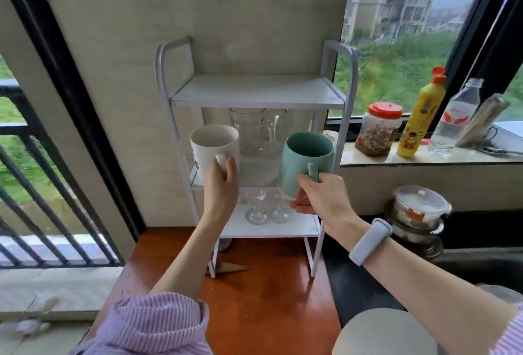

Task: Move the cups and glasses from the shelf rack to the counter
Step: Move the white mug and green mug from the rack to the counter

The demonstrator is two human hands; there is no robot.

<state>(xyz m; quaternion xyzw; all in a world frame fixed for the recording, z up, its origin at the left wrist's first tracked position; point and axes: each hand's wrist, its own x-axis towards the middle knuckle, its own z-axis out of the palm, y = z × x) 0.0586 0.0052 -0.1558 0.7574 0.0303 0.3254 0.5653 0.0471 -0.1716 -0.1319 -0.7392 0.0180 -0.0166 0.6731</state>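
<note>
Gripping a mug in each hand, you are working both sides at once: your left hand (223,182) is closing its fingers around the handle of the white mug (212,148), and your right hand (319,196) is pinching the handle of the teal mug (307,161), which is tilting slightly toward you. Both mugs are hanging in the air in front of the middle tier of the white shelf rack (257,93), probably so they can clear its side posts. Behind them a clear glass pitcher (254,131) is standing on that tier, and small glasses (263,207) are sitting on the lowest tier. Below, the reddish-brown counter (266,298) is lying bare near the rack's feet, a likely spot for setting the mugs down.
</note>
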